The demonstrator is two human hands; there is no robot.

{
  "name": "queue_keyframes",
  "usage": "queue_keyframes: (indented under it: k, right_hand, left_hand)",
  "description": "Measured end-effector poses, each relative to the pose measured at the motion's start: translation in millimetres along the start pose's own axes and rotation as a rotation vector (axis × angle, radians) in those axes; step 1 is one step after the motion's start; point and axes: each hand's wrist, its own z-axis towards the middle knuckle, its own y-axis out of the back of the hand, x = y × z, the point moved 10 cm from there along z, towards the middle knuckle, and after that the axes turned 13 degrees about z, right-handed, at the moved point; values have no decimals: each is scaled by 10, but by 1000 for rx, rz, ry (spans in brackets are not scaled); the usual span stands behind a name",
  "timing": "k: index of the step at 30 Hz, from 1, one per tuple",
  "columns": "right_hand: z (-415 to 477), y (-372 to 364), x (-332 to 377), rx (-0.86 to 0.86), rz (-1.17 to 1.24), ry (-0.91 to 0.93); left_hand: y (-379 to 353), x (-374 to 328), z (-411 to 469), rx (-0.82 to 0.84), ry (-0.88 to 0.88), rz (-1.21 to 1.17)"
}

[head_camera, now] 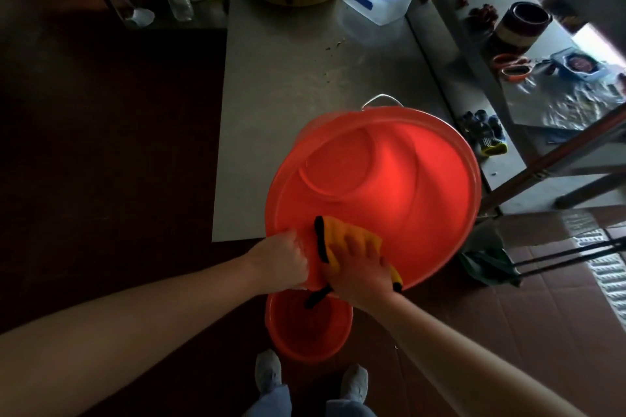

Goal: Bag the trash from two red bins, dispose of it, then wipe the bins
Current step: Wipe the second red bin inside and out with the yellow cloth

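Large red bin [389, 186] tilted toward camera at table [288, 78] edge. Left hand [281, 261]: grip curled round its rim, 7 o'clock. Right hand [359, 267]: grip flat, pressing yellow cloth [338, 234] on inner wall. Second red bin [308, 332] on floor, 6 o'clock.

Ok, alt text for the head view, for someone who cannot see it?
A person wipes the inside of a large red bin, tilted toward the camera at a steel table: the left-hand grip holds its near rim while the right-hand grip presses a yellow cloth against the inner wall. A smaller red bin stands on the floor below.
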Motion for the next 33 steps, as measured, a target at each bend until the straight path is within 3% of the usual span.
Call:
queue_keyframes:
  k: [4, 12, 16, 21, 26, 33]
  right_hand:
    - [-138, -6, 33, 34, -14, 118]
    - [-122, 696, -527, -107, -457, 140]
    - [-220, 655, -434, -128, -356, 88]
    - [-360, 240, -104, 19, -121, 105]
    - [-158, 237, -83, 80, -131, 69]
    - [722, 154, -31, 17, -151, 69]
  left_hand:
    - [-49, -57, 11, -10, -17, -54]
    - [-17, -82, 79, -5, 20, -72]
    - [93, 46, 101, -18, 49, -71]
    - [22, -30, 94, 9, -23, -139]
    - [-20, -83, 26, -30, -47, -63]
    - [-130, -239, 6, -47, -10, -76]
